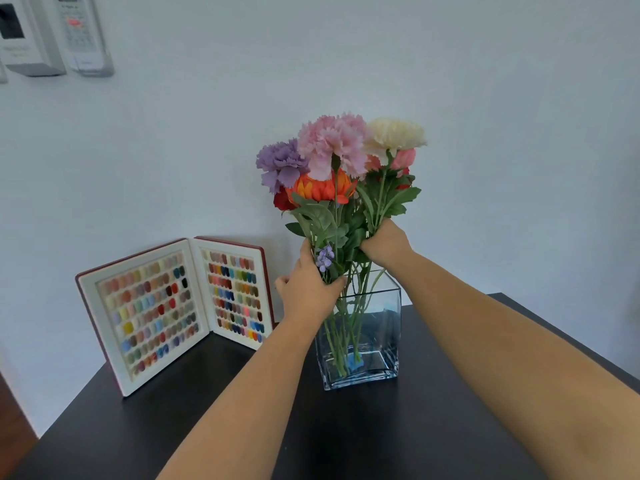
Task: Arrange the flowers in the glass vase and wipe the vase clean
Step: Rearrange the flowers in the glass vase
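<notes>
A square clear glass vase (375,344) stands on the black table (398,438), near the wall. A bunch of flowers (341,161) in purple, pink, cream, orange and red rises from it, with the green stems reaching down to the vase's bottom. My left hand (306,289) grips the stems on the left side just above the rim. My right hand (386,242) is closed around the stems on the right, a little higher. Something blue shows at the bottom of the vase and behind it.
An open red-edged case of coloured nail samples (173,311) stands upright on the table to the left of the vase, against the wall. White wall-mounted devices (52,32) hang at the upper left. The table's left edge drops to a wooden floor (14,441).
</notes>
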A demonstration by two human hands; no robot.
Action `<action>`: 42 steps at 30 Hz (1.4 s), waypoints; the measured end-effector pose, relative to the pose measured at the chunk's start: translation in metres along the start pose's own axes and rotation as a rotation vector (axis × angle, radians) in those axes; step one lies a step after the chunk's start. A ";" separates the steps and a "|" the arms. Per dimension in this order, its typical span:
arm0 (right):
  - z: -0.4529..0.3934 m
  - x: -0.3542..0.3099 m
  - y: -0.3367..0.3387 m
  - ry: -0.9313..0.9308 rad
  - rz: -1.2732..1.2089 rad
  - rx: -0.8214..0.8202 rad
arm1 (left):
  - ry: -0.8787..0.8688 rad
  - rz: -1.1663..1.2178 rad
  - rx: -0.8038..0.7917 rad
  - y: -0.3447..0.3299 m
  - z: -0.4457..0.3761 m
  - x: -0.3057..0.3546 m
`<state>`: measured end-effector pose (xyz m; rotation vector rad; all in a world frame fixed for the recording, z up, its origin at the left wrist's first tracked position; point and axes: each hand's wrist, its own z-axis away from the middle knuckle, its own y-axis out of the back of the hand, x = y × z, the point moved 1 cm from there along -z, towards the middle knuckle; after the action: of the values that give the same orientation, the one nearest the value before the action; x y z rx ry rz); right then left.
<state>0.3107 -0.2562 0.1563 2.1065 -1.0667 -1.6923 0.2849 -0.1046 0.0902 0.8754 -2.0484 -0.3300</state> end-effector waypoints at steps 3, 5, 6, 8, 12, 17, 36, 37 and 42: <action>0.004 -0.004 -0.005 0.034 -0.247 -0.111 | 0.006 -0.004 0.003 0.000 0.000 -0.002; 0.006 -0.005 -0.008 0.036 -0.309 -0.112 | 0.016 -0.015 0.004 0.000 0.000 -0.002; 0.007 -0.004 -0.008 0.034 -0.319 -0.101 | 0.017 -0.020 0.005 0.000 0.000 -0.002; 0.009 -0.003 -0.009 0.011 -0.320 -0.076 | 0.008 -0.030 0.003 0.000 -0.001 -0.001; 0.009 -0.004 -0.007 -0.065 -0.128 -0.074 | 0.008 -0.065 -0.011 -0.001 -0.002 0.000; 0.013 -0.014 0.010 -0.065 0.299 -0.073 | 0.013 -0.086 0.008 -0.003 -0.002 0.004; 0.026 -0.009 0.014 0.014 0.013 -0.186 | -0.017 -0.039 -0.010 -0.022 0.003 0.022; 0.026 -0.008 0.017 0.006 0.014 -0.190 | -0.023 -0.037 -0.014 -0.022 0.003 0.023; 0.029 -0.008 0.024 -0.025 0.069 -0.217 | 0.008 -0.090 -0.013 -0.024 0.002 0.027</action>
<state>0.2748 -0.2601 0.1679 1.8976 -0.9057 -1.7203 0.2840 -0.1410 0.0930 0.9621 -2.0013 -0.3877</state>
